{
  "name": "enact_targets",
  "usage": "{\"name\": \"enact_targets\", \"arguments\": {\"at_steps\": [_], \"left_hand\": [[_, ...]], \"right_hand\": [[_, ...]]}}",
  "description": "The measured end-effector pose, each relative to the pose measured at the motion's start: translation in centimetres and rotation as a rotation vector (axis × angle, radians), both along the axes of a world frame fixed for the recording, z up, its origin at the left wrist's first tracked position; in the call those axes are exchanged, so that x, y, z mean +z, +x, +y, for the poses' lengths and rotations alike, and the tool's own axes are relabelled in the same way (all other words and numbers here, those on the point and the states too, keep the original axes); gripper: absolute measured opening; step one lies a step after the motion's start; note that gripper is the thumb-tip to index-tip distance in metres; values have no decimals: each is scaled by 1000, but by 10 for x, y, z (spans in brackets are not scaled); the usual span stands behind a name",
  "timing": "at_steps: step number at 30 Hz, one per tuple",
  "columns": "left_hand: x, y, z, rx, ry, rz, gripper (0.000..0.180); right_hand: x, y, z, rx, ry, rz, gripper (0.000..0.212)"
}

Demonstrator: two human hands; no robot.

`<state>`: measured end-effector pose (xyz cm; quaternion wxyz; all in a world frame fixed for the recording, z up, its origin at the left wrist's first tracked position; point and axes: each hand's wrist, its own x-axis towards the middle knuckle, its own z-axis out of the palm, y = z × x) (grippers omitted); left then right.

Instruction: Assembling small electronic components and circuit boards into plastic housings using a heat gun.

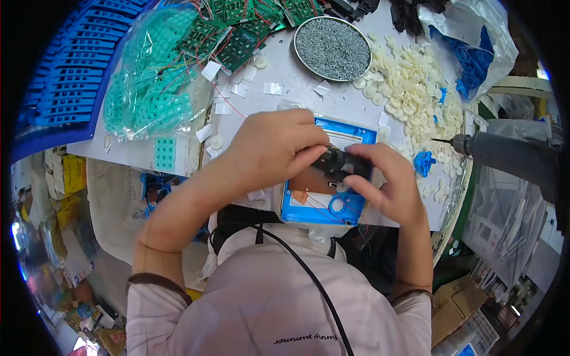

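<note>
Both of my hands meet over a blue plastic housing [291, 212] at the table's front edge. Between them is a small black plastic part [342, 167], tilted above the housing. My left hand [278, 144] pinches its left end, thumb and fingers closed. On its right side, my right hand [393, 183] grips it between thumb and fingers. Inside the housing lie a brown circuit board [304, 180], thin red wires and a round blue ring [338, 204]. My hands and the black part cover the housing's middle.
A round dish [339, 80] of screws stands behind the housing. Cream plastic discs [409, 89] spread to the right, near an electric screwdriver [504, 151]. Green circuit boards [237, 44], bagged teal keypads [154, 71] and blue plastic parts [71, 71] lie back left.
</note>
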<state>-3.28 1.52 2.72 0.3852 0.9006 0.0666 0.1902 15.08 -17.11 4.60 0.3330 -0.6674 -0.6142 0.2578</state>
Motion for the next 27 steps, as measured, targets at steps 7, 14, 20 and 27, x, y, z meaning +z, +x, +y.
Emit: {"name": "enact_targets", "arguments": {"at_steps": [7, 14, 20, 27], "left_hand": [[1, 11, 12, -122, 7, 54, 9], [13, 16, 14, -199, 216, 68, 11], [24, 24, 17, -261, 345, 128, 11], [27, 32, 21, -300, 483, 181, 9]], "right_hand": [[15, 11, 16, -45, -157, 165, 43], [7, 9, 17, -54, -59, 113, 37], [5, 8, 19, -72, -112, 169, 33], [0, 9, 20, -97, -129, 228, 32]]}}
